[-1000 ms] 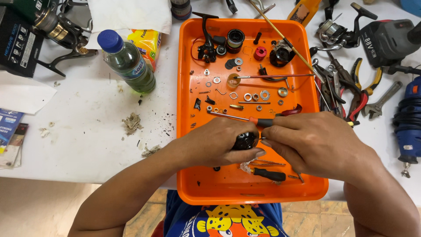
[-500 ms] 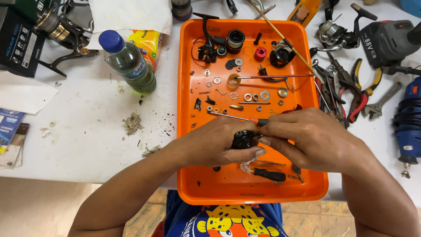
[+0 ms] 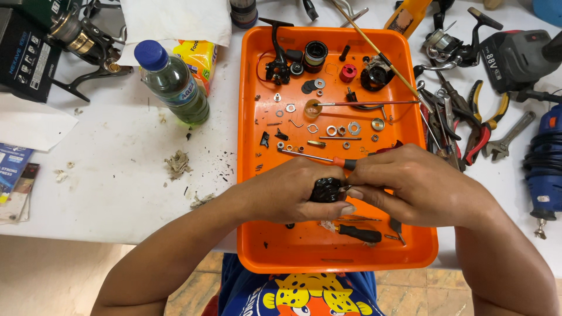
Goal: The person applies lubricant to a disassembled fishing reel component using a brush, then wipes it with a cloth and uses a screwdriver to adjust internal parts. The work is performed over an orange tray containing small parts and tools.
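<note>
My left hand (image 3: 293,190) and right hand (image 3: 410,184) both close around a small black reel part (image 3: 326,190), above the orange tray (image 3: 249,175); a screwdriver (image 3: 319,158) lies just beyond.

At upper left lies a dark box (image 3: 23,55); beside the bottle's blue-white label (image 3: 186,93), a yellow packet (image 3: 199,57); booklets (image 3: 14,181) at left edge.
</note>
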